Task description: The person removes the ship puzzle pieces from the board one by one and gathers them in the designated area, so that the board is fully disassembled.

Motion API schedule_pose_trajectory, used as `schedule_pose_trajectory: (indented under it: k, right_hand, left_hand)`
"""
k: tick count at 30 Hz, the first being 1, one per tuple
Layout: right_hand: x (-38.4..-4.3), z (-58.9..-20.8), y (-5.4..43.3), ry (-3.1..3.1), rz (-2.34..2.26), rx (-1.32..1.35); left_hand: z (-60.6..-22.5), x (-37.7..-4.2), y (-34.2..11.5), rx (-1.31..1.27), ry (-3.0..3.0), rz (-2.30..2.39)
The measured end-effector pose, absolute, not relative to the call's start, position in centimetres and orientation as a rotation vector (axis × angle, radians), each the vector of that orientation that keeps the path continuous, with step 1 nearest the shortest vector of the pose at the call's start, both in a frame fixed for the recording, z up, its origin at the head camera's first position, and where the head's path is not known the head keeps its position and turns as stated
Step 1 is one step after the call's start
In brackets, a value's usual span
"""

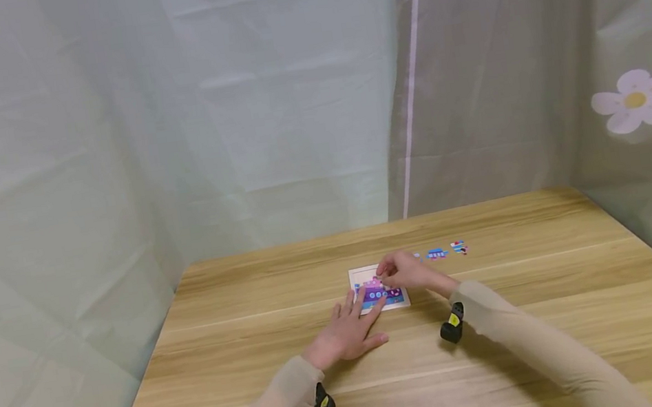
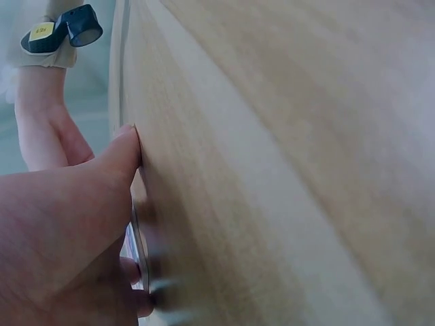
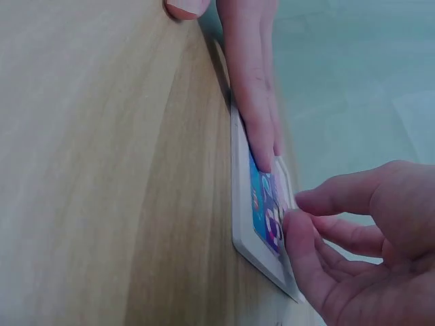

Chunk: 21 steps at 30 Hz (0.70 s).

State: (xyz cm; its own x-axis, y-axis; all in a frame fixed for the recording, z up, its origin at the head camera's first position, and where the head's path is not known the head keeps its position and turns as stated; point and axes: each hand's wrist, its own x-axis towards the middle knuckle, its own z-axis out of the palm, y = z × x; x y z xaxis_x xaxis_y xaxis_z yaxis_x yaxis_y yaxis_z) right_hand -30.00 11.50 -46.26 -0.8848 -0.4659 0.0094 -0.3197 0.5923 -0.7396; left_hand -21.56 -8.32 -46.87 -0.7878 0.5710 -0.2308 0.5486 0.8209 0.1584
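Note:
A small jigsaw puzzle board [image 3: 239, 210] with a white rim lies flat on the table. Its picture shows purple, pink and blue parts. My left hand [image 1: 350, 329] rests on the board's near left part, its fingers spread and straight, its thumb on the wood. Above the upper right of the picture is my right hand [image 1: 404, 270]. Its thumb and index finger pinch a small puzzle piece, mostly hidden by the fingertips. In the right wrist view, those fingertips [image 3: 293, 216] are close over the board's surface.
Loose puzzle pieces lie beyond the right hand: a blue and purple one [image 1: 436, 253], a multicoloured group [image 1: 459, 247], and another partly hidden by the hand. The wooden table [image 1: 238, 292] ends at pale curtains [image 1: 286, 98] behind.

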Motion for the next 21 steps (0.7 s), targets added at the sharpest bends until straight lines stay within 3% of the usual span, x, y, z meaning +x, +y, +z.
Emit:
schedule_pose_trajectory:
  k: [21]
  right_hand:
    - [-30.20,-46.17,10.84,2.611,-1.100,-0.620]
  left_hand:
    - [-46.70,-21.35,-8.05,0.857,2.758,0.125]
